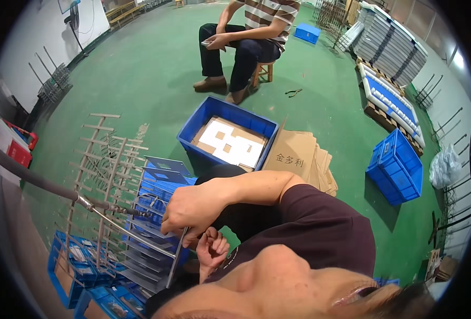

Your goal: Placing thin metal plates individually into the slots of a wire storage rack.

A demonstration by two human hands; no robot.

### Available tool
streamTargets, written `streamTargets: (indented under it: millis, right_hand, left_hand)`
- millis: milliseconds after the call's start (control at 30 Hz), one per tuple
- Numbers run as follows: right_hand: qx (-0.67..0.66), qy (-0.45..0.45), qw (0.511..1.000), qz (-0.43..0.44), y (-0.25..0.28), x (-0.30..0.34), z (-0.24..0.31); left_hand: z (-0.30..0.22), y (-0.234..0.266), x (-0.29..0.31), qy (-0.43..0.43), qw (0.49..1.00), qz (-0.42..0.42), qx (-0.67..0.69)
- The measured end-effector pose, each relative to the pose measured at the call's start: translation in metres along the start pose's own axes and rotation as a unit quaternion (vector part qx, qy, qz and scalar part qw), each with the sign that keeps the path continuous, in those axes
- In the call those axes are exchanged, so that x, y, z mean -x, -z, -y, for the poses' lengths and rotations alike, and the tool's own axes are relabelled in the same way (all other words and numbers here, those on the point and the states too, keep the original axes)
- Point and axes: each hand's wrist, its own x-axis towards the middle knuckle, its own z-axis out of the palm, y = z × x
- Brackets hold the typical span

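Note:
My right hand [195, 204] reaches across to the left over a metal rack. Its fingers are closed on a thin flat metal piece [178, 260], seen nearly edge-on. Just below it, my left hand [212, 248] has its fingers curled in; whether anything lies in them is hidden. Several thin grey plates [145, 260] sit in layers on the pronged metal rack [113, 175] beside my hands. Higher up, a dark plate [163, 166] with a rectangular cutout shows. A grey hose with a shiny metal tube [134, 234] crosses in front of the rack.
A blue crate [179, 133] holds white pieces with square cutouts. Flattened cardboard [288, 149] lies beside it. Another person [246, 42] sits on a wooden stool [264, 73]; pliers [294, 93] lie nearby. At right are a blue crate [395, 167] and stacked panels [389, 45]; blue bins [76, 260] stand lower left.

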Motion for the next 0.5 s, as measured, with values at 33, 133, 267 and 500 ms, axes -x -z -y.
streamTargets:
  millis: [33, 133, 267, 500]
  right_hand:
    - [-0.001, 0.001, 1.000, -0.013, -0.002, 0.000, -0.003]
    - [-0.033, 0.014, 0.999, -0.042, -0.010, 0.012, -0.018]
    - [-0.115, -0.029, 0.988, -0.094, 0.030, 0.035, -0.027]
    - [-0.309, -0.235, 0.895, -0.219, 0.018, 0.051, -0.136]
  left_hand:
    - [-0.001, 0.010, 0.004, -0.008, 1.000, 0.016, 0.000]
    - [-0.003, 0.009, -0.005, -0.021, 0.998, -0.060, -0.017]
    - [-0.006, -0.011, -0.009, -0.063, 0.972, -0.161, -0.157]
    - [0.002, 0.027, 0.035, -0.075, 0.960, -0.218, -0.157]
